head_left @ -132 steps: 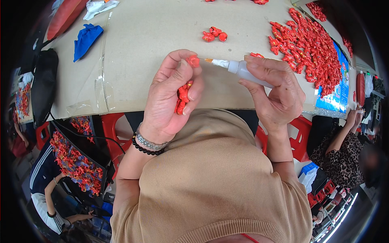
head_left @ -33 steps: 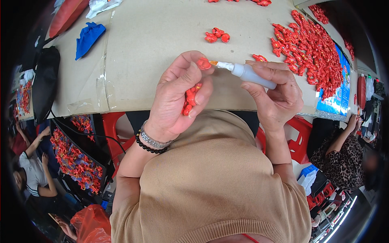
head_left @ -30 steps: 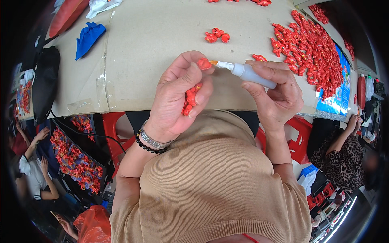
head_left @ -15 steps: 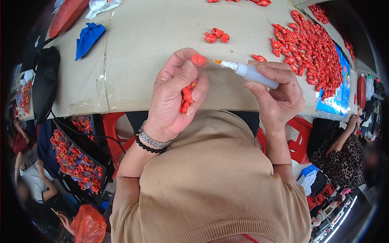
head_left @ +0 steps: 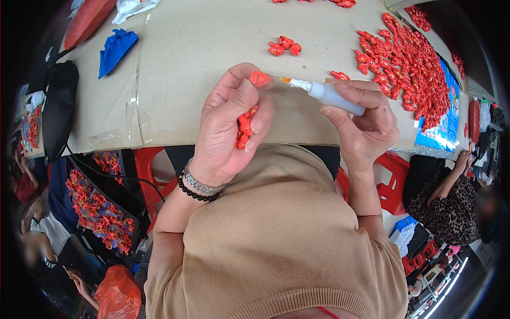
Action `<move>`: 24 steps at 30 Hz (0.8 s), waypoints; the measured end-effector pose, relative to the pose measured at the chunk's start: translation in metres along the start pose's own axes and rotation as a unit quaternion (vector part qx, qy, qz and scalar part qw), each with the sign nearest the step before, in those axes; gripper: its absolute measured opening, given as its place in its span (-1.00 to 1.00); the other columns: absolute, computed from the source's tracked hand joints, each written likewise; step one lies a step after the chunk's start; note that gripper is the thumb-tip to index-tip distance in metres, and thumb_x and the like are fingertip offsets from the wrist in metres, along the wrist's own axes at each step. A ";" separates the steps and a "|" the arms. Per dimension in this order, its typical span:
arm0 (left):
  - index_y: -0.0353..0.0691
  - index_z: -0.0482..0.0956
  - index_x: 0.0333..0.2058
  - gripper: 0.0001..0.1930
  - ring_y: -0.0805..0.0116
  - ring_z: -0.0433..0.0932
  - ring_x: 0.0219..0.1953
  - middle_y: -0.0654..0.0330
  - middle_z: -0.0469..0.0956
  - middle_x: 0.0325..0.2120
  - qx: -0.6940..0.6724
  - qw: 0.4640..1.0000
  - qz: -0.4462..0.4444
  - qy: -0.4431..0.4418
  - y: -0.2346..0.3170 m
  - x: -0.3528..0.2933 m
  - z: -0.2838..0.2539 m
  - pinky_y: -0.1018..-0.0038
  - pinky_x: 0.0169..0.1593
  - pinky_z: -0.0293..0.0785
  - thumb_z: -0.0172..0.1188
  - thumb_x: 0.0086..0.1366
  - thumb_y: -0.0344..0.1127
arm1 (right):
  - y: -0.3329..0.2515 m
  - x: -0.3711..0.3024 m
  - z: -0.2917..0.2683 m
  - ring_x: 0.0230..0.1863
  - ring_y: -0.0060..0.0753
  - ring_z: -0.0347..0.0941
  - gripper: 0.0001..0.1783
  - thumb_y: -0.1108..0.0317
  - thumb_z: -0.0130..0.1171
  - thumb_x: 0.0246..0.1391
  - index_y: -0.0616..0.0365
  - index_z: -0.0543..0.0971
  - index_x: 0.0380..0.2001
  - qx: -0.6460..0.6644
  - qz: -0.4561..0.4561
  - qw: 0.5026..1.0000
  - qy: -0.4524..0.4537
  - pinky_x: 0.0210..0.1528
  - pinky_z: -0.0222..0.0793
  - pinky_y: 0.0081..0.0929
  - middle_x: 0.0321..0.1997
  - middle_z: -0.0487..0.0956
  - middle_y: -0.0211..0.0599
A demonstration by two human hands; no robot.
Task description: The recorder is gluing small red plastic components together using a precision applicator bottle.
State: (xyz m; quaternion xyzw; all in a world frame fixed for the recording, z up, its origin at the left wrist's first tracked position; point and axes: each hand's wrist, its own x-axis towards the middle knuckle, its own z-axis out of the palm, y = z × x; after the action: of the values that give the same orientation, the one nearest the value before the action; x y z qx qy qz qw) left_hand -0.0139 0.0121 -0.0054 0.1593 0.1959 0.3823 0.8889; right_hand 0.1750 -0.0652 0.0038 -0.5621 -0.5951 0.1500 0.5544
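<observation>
Between the thumb and forefinger of my left hand (head_left: 228, 117) is a small red figurine part (head_left: 259, 79), rounded, with a paler flat face turned up. Lower in the same palm, my curled fingers keep more red figurine pieces (head_left: 245, 127). My right hand (head_left: 366, 117) grips a translucent white squeeze bottle (head_left: 336, 98) with a thin needle tip and an orange-brown collar. The needle points left and reaches to the edge of the pinched piece; whether it touches cannot be made out. Beyond the hands, a little group of red figurine pieces (head_left: 285, 45) lies on the table.
A large heap of red figurines (head_left: 406, 69) covers the table's right side, partly on a blue plastic sheet (head_left: 449, 106). At the left lie a blue cloth (head_left: 116, 51) and a black pouch-like object (head_left: 61, 109). A tray of red pieces (head_left: 101, 207) stands below left. Other people sit either side.
My hands stay almost still. The pinched red piece has tilted slightly, showing more of its flat face. A person at far left has shifted their arms.
</observation>
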 end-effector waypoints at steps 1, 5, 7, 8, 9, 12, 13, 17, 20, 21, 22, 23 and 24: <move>-0.24 0.38 -0.09 -0.81 0.56 0.29 -0.64 0.12 0.50 -0.23 0.000 1.000 -0.001 -0.003 0.000 0.000 0.000 0.69 -0.74 0.15 0.00 0.38 -0.33 | 0.000 0.000 0.000 -0.12 -0.25 0.54 -0.63 0.65 0.40 -0.24 0.35 0.51 -0.28 -0.003 0.003 1.000 0.004 -0.13 0.54 -0.44 -0.20 0.56 -0.03; -0.24 0.38 -0.09 -0.81 0.57 0.29 -0.64 0.13 0.50 -0.23 0.002 1.000 0.000 0.002 -0.001 0.001 0.000 0.70 -0.74 0.14 0.01 0.37 -0.33 | -0.007 0.003 0.008 -0.30 -0.31 0.54 -0.68 0.68 0.37 -0.35 0.35 0.55 -0.40 0.044 0.031 0.996 0.064 -0.14 0.46 -0.42 -0.33 0.62 -0.10; -0.24 0.38 -0.08 -0.80 0.57 0.29 -0.65 0.15 0.51 -0.26 0.003 1.000 0.000 0.006 -0.002 0.001 0.001 0.69 -0.74 0.14 0.02 0.37 -0.33 | -0.009 0.002 0.009 -0.30 -0.30 0.54 -0.68 0.67 0.37 -0.34 0.35 0.55 -0.40 0.052 0.036 0.996 0.057 -0.13 0.45 -0.42 -0.33 0.62 -0.10; -0.24 0.38 -0.08 -0.80 0.57 0.29 -0.65 0.15 0.51 -0.26 0.003 1.000 0.000 0.006 -0.002 0.001 0.000 0.69 -0.74 0.14 0.02 0.37 -0.33 | -0.008 0.002 0.009 -0.30 -0.30 0.54 -0.68 0.67 0.37 -0.34 0.35 0.55 -0.40 0.053 0.036 0.996 0.057 -0.13 0.45 -0.42 -0.33 0.62 -0.10; -0.24 0.38 -0.08 -0.80 0.57 0.29 -0.65 0.17 0.51 -0.28 0.003 1.000 0.003 0.000 -0.002 0.001 -0.001 0.69 -0.74 0.14 0.02 0.37 -0.33 | -0.006 0.002 0.009 -0.30 -0.31 0.54 -0.69 0.67 0.37 -0.34 0.35 0.54 -0.40 0.043 0.023 0.998 0.049 -0.15 0.45 -0.43 -0.33 0.62 -0.10; -0.25 0.38 -0.08 -0.80 0.56 0.29 -0.65 0.20 0.51 -0.32 0.008 1.000 0.002 0.005 -0.001 0.001 0.001 0.69 -0.74 0.14 0.02 0.37 -0.33 | -0.002 -0.001 0.004 -0.21 -0.25 0.55 -0.67 0.66 0.38 -0.28 0.35 0.53 -0.35 0.024 0.008 1.000 0.016 -0.12 0.50 -0.41 -0.26 0.58 -0.07; -0.25 0.38 -0.08 -0.80 0.56 0.29 -0.65 0.22 0.50 -0.35 0.014 1.000 -0.002 0.015 0.000 0.001 0.002 0.69 -0.74 0.14 0.01 0.37 -0.33 | -0.002 -0.002 0.002 -0.12 -0.19 0.55 -0.64 0.64 0.39 -0.23 0.35 0.51 -0.29 0.015 0.007 1.000 -0.009 -0.08 0.54 -0.38 -0.19 0.55 -0.03; -0.26 0.38 -0.08 -0.80 0.56 0.28 -0.65 0.26 0.48 -0.41 0.014 0.999 -0.004 0.038 0.000 0.001 0.006 0.69 -0.74 0.13 0.01 0.37 -0.34 | -0.005 -0.003 0.003 -0.13 -0.19 0.55 -0.65 0.64 0.39 -0.22 0.35 0.51 -0.29 0.029 0.028 0.999 -0.009 -0.08 0.54 -0.38 -0.19 0.55 -0.03; -0.26 0.38 -0.09 -0.80 0.56 0.28 -0.65 0.28 0.46 -0.45 0.015 1.000 -0.002 0.023 0.000 0.001 0.004 0.69 -0.74 0.13 0.01 0.37 -0.34 | -0.004 -0.002 0.003 -0.12 -0.20 0.55 -0.65 0.64 0.39 -0.22 0.35 0.51 -0.29 0.028 0.029 0.999 -0.014 -0.09 0.54 -0.39 -0.19 0.55 -0.03; -0.27 0.38 -0.09 -0.80 0.56 0.28 -0.65 0.28 0.46 -0.46 0.014 1.000 -0.002 0.023 -0.001 0.001 0.004 0.69 -0.74 0.13 0.01 0.37 -0.34 | -0.004 -0.002 0.002 -0.12 -0.20 0.55 -0.65 0.64 0.39 -0.22 0.35 0.51 -0.30 0.016 0.026 0.999 -0.018 -0.10 0.54 -0.39 -0.19 0.55 -0.03; -0.27 0.38 -0.09 -0.81 0.57 0.28 -0.65 0.28 0.46 -0.47 0.014 1.000 -0.002 0.023 -0.001 0.001 0.003 0.69 -0.74 0.13 0.01 0.37 -0.35 | -0.004 -0.002 0.002 -0.12 -0.21 0.55 -0.66 0.64 0.39 -0.22 0.35 0.51 -0.30 0.004 0.024 0.999 -0.021 -0.10 0.54 -0.40 -0.19 0.55 -0.03; -0.27 0.38 -0.09 -0.81 0.57 0.28 -0.65 0.28 0.46 -0.47 0.014 1.000 -0.002 0.023 -0.001 0.001 0.003 0.69 -0.74 0.13 0.01 0.37 -0.35 | -0.003 -0.002 0.004 -0.12 -0.21 0.55 -0.66 0.64 0.39 -0.22 0.35 0.51 -0.30 0.004 0.024 0.999 -0.021 -0.10 0.54 -0.40 -0.19 0.55 -0.03; -0.27 0.38 -0.09 -0.81 0.56 0.29 -0.64 0.26 0.47 -0.43 0.013 1.000 -0.002 0.015 -0.001 0.001 0.002 0.69 -0.74 0.13 0.00 0.37 -0.35 | -0.002 -0.001 0.007 -0.21 -0.27 0.54 -0.68 0.66 0.37 -0.26 0.35 0.53 -0.34 0.025 0.020 0.999 0.010 -0.18 0.49 -0.46 -0.25 0.58 -0.07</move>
State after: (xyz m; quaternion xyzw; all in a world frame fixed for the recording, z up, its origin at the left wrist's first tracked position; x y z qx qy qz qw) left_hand -0.0116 0.0121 -0.0049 0.1643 0.2145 0.3808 0.8843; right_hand 0.1679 -0.0634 0.0030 -0.5614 -0.5743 0.1708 0.5709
